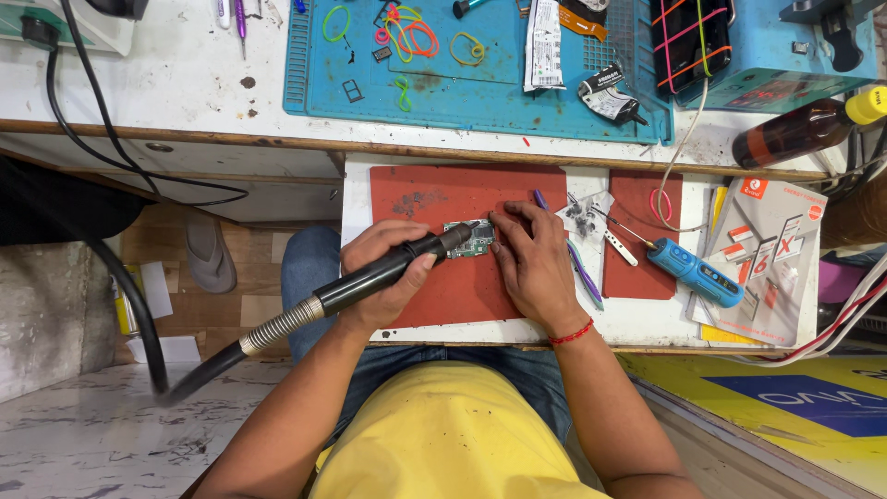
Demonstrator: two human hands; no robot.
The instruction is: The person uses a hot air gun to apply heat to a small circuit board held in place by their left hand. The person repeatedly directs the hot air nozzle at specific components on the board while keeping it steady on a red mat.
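My left hand (pixel 383 277) grips a black hot-air wand (pixel 407 261) with a coiled metal hose trailing down to the left. Its nozzle tip points at a small green circuit board (pixel 474 242) lying on a red mat (pixel 462 199). My right hand (pixel 531 263) rests flat on the mat, fingertips pressing the board's right edge and holding it in place. A red thread circles my right wrist.
A blue electric screwdriver (pixel 693 273), tweezers (pixel 621 247) and a purple tool (pixel 582 268) lie right of my hand. A second red mat (pixel 647 263) holds a small parts bag. Behind, a blue work mat (pixel 462 83) carries rubber bands; a brown bottle (pixel 799 132) lies right.
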